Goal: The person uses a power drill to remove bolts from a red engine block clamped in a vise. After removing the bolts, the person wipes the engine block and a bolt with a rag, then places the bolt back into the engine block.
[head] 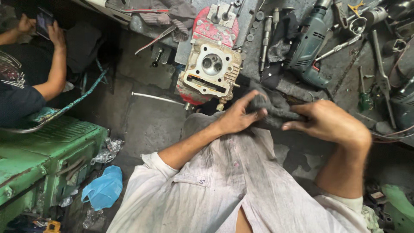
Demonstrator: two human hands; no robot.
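Both my hands hold a dark grey rag (272,108) in front of my chest, at the edge of a grimy workbench (332,69). My left hand (238,114) pinches the rag's left end with its fingers. My right hand (330,121) grips the right end, and the cloth is bunched between the two. Just beyond the rag, a metal engine cylinder head (210,69) with a round bore sits clamped on a red vise (214,26).
An electric drill (307,45), wrenches, bits and a green screwdriver (364,97) litter the bench. A green metal machine (43,159) stands at lower left, with a blue plastic bag (103,187) on the floor. Another person sits at upper left, holding a phone (43,19).
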